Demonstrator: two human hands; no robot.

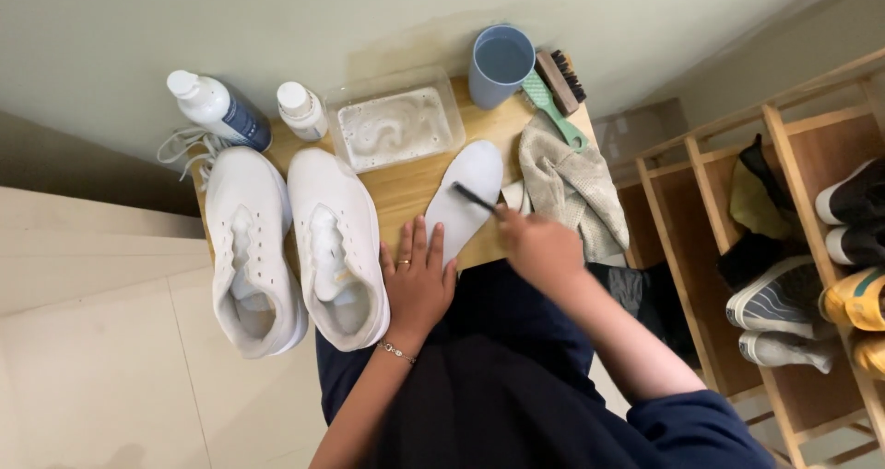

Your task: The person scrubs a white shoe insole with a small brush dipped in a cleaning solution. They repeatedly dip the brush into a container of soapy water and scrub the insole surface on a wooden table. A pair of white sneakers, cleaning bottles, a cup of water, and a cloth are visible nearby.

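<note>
A white insole [472,185] lies on a small wooden table [398,191]. My left hand [417,280] rests flat at the insole's near end, fingers spread, holding it down. My right hand [539,245] grips a small dark-handled brush [474,197] whose tip touches the middle of the insole. Two white sneakers [251,248] [336,243] without laces stand side by side at the table's left.
At the back stand two white bottles [219,108] [301,110], a clear tub of soapy water [395,126], a blue cup [499,64] and two more brushes [553,96]. A beige cloth [570,188] lies at the right. A wooden shoe rack [793,248] holds shoes.
</note>
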